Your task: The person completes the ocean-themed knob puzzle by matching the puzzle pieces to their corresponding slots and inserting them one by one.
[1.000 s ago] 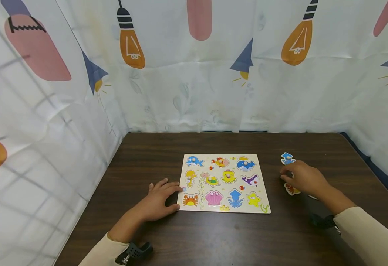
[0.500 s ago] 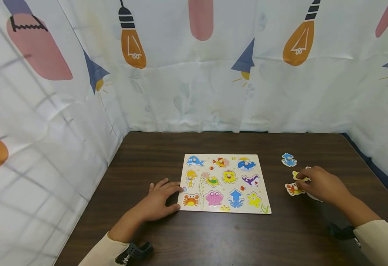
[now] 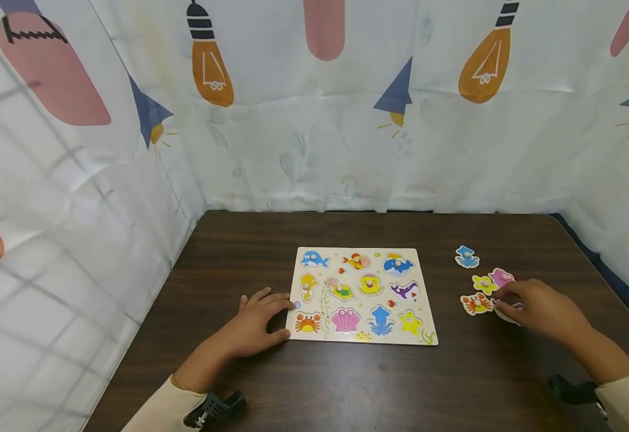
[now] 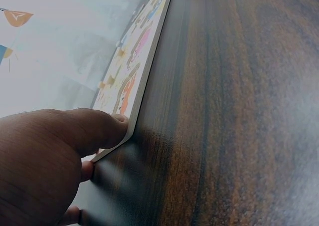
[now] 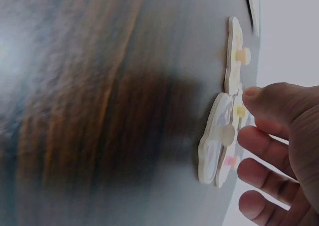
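A pale wooden puzzle board (image 3: 334, 254) with printed sea animals lies mid-table. My left hand (image 3: 257, 324) rests at its left side, fingertips on the edge and thumb near the front corner; the left wrist view shows the thumb (image 4: 102, 131) against the board's edge. My right hand (image 3: 546, 309) hovers over several loose knobbed pieces at the right. They are a red crab (image 3: 476, 304), a yellow starfish (image 3: 484, 284), a pink shell (image 3: 502, 276) and a partly covered whitish piece (image 5: 215, 138). In the right wrist view, thumb and fingers are spread beside its knob, gripping nothing.
A blue squid piece (image 3: 467, 257) lies apart, farther back. Knobs stand on pieces in the board's upper two rows. The dark wooden table (image 3: 346, 390) ends at a white patterned curtain (image 3: 314, 150) behind and at both sides.
My right hand has moved rightward from over the starfish and crab, uncovering the starfish and pink shell. The left hand has stayed at the board.
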Motion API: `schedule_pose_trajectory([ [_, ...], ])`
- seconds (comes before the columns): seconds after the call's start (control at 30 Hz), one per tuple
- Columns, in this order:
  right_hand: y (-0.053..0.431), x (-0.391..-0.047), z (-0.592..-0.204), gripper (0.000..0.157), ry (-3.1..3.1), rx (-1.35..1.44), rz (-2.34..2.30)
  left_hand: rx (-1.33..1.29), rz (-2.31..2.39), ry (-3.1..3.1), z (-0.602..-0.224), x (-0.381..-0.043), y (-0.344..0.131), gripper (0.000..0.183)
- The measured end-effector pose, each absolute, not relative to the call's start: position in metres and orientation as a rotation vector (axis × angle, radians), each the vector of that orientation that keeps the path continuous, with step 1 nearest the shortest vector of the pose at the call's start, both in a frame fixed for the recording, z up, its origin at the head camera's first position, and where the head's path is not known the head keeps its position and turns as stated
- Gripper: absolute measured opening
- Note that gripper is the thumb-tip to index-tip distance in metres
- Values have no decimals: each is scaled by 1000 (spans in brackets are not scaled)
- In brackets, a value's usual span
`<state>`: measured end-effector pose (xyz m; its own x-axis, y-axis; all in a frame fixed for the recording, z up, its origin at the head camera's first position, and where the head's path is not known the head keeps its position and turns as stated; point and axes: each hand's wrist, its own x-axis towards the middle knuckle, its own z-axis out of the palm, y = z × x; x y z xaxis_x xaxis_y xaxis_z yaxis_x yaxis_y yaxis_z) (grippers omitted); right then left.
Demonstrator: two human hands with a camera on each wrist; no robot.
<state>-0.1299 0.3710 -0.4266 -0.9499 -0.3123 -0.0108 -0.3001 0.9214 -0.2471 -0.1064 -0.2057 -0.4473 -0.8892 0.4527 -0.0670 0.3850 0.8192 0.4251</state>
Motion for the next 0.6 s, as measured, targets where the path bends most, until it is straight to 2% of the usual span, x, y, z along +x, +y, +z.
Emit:
schedule_pose_trajectory([
  [0.6, 379, -124, -430, 21, 2986, -392, -332, 665, 603, 2846, -449, -107, -206, 48],
])
